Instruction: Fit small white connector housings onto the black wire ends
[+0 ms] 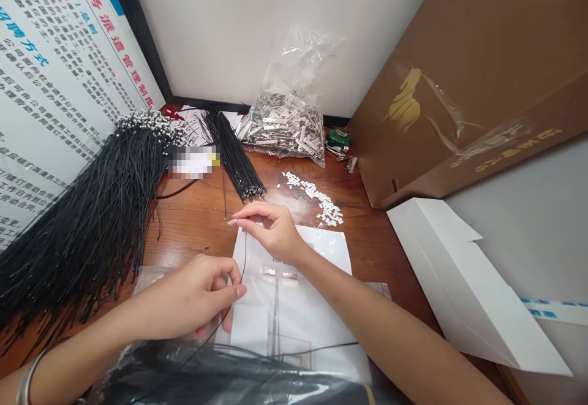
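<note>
A thin black cable [245,255] runs between my two hands. My right hand [274,230] pinches its upper end between thumb and fingertips, above the top edge of a white printed sheet [321,252]. My left hand [197,298] has its thumb and fingers closed round the same cable lower down. From there the cable trails toward a clear plastic bag [257,380] of black cables at the bottom edge. Whatever tip the cable has is hidden by my right fingertips. A single cable [225,193] lies just beyond them, beside a neat bundle of black cables [234,163].
At the left, a big heap of black cables [101,190] with white ends leans against a printed board [59,56]. Small white pieces [321,200] lie scattered behind my right hand. Further back are a bag of metal clips [289,126], a green tape measure [338,140] and a brown box [459,86].
</note>
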`<state>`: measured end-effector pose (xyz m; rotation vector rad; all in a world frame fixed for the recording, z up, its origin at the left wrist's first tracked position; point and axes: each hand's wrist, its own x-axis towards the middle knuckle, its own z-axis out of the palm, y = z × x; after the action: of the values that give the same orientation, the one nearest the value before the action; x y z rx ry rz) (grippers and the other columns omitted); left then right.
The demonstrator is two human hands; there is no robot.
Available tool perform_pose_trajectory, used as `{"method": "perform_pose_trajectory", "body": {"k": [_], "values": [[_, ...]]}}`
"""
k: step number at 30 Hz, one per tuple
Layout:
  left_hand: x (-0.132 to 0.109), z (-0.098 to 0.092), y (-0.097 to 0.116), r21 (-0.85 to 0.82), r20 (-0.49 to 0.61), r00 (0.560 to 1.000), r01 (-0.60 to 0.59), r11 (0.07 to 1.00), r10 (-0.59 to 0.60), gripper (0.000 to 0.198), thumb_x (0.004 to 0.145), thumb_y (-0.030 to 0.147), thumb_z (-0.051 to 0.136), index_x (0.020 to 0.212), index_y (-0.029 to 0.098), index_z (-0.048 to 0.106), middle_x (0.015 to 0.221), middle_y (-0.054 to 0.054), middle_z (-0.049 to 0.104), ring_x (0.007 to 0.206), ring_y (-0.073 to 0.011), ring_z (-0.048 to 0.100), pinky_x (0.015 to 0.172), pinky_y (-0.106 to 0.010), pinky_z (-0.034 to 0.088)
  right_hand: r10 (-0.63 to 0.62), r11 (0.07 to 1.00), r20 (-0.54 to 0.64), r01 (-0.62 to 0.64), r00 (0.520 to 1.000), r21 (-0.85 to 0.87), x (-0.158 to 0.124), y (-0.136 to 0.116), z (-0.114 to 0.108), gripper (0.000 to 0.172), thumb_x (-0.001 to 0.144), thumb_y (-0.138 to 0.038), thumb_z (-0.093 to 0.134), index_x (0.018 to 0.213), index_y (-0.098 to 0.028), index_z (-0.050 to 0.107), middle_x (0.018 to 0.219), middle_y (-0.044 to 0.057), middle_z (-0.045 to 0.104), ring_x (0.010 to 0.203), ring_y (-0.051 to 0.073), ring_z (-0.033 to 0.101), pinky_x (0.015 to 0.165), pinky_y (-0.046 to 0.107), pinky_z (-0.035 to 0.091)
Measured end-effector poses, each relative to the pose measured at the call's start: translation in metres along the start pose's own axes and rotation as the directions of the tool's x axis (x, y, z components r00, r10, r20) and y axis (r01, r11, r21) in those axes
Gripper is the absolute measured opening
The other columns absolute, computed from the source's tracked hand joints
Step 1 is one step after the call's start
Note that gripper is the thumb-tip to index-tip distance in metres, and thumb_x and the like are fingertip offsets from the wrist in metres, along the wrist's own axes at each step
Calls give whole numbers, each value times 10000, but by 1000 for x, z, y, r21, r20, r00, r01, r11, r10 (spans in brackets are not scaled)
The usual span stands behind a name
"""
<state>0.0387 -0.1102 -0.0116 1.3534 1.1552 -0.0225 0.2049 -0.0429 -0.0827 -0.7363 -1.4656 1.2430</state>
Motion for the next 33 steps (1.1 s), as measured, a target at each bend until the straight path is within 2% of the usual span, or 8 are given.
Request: {"method": "perform_pose_trajectory", "body": {"k": [6, 10, 19, 22, 24, 27, 29, 33], "values": [[17, 8, -21, -374, -9, 999, 26, 927, -32, 302, 878, 489, 506, 846, 210, 395, 682, -11, 712, 354, -102, 551, 343, -185, 408, 10, 1000, -48, -10, 999, 20, 1, 1, -1, 63, 775, -224, 710, 805, -172, 730, 828, 74, 750, 797, 192, 722, 747, 336, 580], [15, 4, -19, -294, 49, 998, 59, 954, -47, 331, 856, 491, 545, 807, 190, 416, 852, -66, 739, 373, -77, 557, 342, -168, 385, -28, 999, -32, 27, 999, -17, 0, 0, 0, 63, 780, -226, 703, 800, -175, 735, 805, 78, 755, 793, 188, 707, 730, 332, 573], [-12, -6, -17, -87, 287, 944, 195, 977, -163, 342, 867, 540, 513, 843, 200, 497, 793, -50, 727, 504, -124, 619, 404, -179, 418, -31, 999, -66, 28, 997, -43, 0, 1, 0, 109, 777, -288, 717, 788, -181, 735, 818, 85, 750, 793, 199, 706, 752, 353, 577], [-10, -22, -18, 15, 134, 978, 158, 987, -158, 415, 857, 583, 502, 834, 180, 599, 851, -83, 719, 557, -155, 643, 376, -185, 394, -77, 994, -43, 73, 996, -75, -1, 1, 1, 86, 784, -263, 703, 781, -184, 737, 809, 81, 752, 773, 191, 699, 721, 341, 571], [-1, -35, -16, 10, -135, 989, 55, 998, -54, 460, 851, 600, 491, 820, 167, 646, 831, -85, 703, 517, -142, 604, 360, -195, 373, -113, 990, -26, 110, 993, -86, -2, 0, 2, 66, 784, -240, 699, 779, -188, 738, 800, 73, 750, 752, 181, 693, 691, 326, 565], [24, -46, -9, -57, -502, 857, -167, 984, 116, 391, 854, 522, 515, 858, 163, 669, 651, -27, 630, 410, -82, 446, 360, -183, 293, -180, 978, 20, 181, 984, -103, -3, 0, 2, 62, 792, -193, 683, 784, -186, 744, 787, 70, 749, 741, 172, 687, 693, 318, 559], [44, -47, -3, -161, -543, 828, -263, 951, 137, 338, 836, 456, 549, 909, 153, 678, 484, 33, 492, 370, -63, 318, 362, -176, 205, -213, 970, 60, 218, 975, -103, -3, 0, 1, 83, 798, -167, 668, 781, -184, 747, 781, 67, 750, 750, 169, 689, 730, 322, 565], [71, -42, 6, -413, -379, 913, -314, 855, 152, 268, 772, 412, 642, 741, 146, 649, 413, 79, 329, 373, -41, 204, 380, -182, 124, -229, 968, 122, 239, 966, -77, -3, 0, 0, 103, 797, -145, 651, 761, -186, 739, 786, 60, 753, 748, 169, 694, 750, 326, 576]]}}
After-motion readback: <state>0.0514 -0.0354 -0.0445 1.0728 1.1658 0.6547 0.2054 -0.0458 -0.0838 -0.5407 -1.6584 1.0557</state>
